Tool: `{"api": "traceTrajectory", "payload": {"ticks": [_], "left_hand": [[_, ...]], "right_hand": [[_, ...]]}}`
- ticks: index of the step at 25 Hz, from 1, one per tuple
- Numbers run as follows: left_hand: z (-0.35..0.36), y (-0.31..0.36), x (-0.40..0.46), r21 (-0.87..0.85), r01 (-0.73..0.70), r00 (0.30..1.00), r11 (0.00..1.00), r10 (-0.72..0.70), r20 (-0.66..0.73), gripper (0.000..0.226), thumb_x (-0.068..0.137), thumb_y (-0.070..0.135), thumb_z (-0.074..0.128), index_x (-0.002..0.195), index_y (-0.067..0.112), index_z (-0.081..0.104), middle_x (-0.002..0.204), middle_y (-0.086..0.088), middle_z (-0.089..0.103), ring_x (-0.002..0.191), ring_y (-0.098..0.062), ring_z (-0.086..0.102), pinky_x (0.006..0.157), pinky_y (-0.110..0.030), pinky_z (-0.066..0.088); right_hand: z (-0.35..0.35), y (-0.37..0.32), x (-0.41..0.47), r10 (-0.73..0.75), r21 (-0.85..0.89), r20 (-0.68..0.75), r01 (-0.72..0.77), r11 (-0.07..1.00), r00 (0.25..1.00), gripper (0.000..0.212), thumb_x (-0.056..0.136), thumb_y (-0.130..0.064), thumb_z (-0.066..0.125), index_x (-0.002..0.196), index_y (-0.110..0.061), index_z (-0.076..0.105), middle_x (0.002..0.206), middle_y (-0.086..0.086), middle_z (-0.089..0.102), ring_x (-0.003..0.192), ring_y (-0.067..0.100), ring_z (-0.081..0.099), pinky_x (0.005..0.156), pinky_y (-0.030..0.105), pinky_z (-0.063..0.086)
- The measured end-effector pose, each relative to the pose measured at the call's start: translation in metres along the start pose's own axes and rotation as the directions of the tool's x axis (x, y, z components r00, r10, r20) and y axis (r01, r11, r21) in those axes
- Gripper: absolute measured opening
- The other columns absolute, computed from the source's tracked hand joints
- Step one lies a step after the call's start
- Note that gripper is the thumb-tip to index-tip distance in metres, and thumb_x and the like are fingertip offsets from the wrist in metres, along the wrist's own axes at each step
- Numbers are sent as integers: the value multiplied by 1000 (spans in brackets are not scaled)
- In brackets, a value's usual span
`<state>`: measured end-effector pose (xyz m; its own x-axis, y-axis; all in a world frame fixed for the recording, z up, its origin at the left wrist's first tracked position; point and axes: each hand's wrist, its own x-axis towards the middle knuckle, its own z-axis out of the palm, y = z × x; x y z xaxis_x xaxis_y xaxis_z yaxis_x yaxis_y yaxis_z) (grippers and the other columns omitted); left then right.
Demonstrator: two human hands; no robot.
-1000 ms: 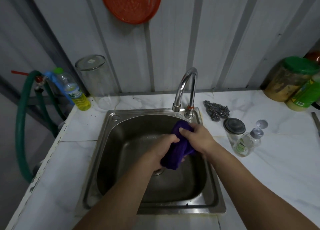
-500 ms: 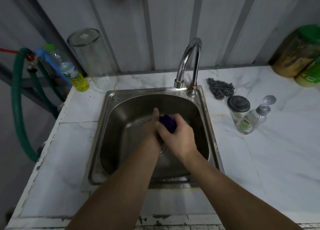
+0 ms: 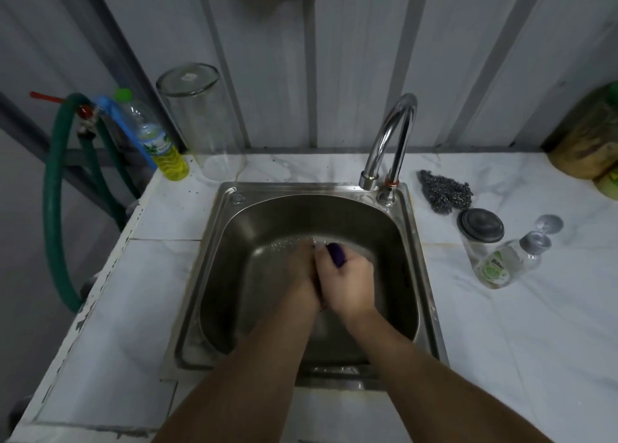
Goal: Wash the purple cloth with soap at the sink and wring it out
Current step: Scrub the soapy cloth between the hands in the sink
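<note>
A white counter (image 3: 501,342) holds a steel sink (image 3: 414,275). Over it, the right hand (image 3: 346,280) and left hand (image 3: 301,268) squeeze the purple cloth (image 3: 336,253) tight between them.

Head view, looking steeply down, close over sink (image 3: 406,208), edges perhaps distorted

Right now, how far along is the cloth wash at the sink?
Mid-job. The small soap bottle lies uncapped on the counter, so soaping looks done. In hand: the left hand and right hand squeeze the bunched purple cloth low in the sink; blur hides the left grip. No stream shows at the faucet. Left: finish wringing.
</note>
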<state>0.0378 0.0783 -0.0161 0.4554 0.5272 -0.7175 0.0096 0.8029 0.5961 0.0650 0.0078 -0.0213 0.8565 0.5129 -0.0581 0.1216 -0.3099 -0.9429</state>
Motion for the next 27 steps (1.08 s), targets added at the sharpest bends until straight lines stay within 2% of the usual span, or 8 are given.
{"api": "traceTrajectory", "payload": {"ticks": [4,8,11,16,19,22,25,27], "left_hand": [[7,2,-6,194,16,994,981,6,-110,31,93,26,58,68,13,68,58,-11,69,67,-25,65,71,-38,54],[-5,36,9,122,-100,960,987,128,-249,34,92,39,56,81,8,65,75,-12,65,67,-26,63,66,-33,51],[-13,32,11,80,-41,982,996,55,-183,44,98,39,49,66,10,61,52,-7,64,45,-20,63,51,-25,48],[-17,5,13,42,91,994,995,-88,-64,31,91,39,64,84,9,73,74,-14,77,70,-30,76,60,-37,61],[-36,15,17,-101,16,999,995,-20,-41,35,85,47,72,100,14,71,92,-17,79,75,-36,78,61,-46,62],[-49,18,23,-72,-81,994,994,75,-84,34,91,39,66,113,13,72,85,-7,81,72,-24,77,60,-33,60],[-45,12,16,69,96,995,993,-94,-27,45,88,55,59,98,16,79,78,-8,77,63,-22,66,58,-30,51],[-38,16,9,28,186,981,982,-187,58,62,88,65,53,105,11,75,78,-14,77,68,-28,69,63,-36,56]], "right_hand": [[-13,1,38,280,12,-22,-280,960,960,41,94,-52,53,75,-19,67,76,6,72,79,23,69,86,43,55],[17,-14,4,121,67,14,-122,990,993,50,85,-61,51,57,-21,59,55,-2,63,58,18,64,60,37,53],[27,-17,5,60,-19,-24,-61,998,998,52,81,-66,46,55,-22,57,58,0,66,64,22,66,62,34,52],[12,19,43,443,-3,-3,-443,897,897,49,93,-57,50,80,-13,67,88,13,73,84,29,69,83,39,55],[8,19,47,564,262,102,-569,779,819,46,94,-60,50,84,-17,64,84,8,72,81,28,70,73,37,55],[4,3,50,417,350,118,-431,832,901,45,95,-59,50,82,-19,63,74,1,69,76,22,70,73,38,58],[1,-18,47,144,263,130,-174,949,981,31,100,-48,50,86,-22,60,78,-1,66,75,16,64,78,40,54],[-4,-27,39,-35,94,183,18,995,983,21,100,-41,51,98,-23,60,82,-2,67,78,14,65,76,38,54]]}}
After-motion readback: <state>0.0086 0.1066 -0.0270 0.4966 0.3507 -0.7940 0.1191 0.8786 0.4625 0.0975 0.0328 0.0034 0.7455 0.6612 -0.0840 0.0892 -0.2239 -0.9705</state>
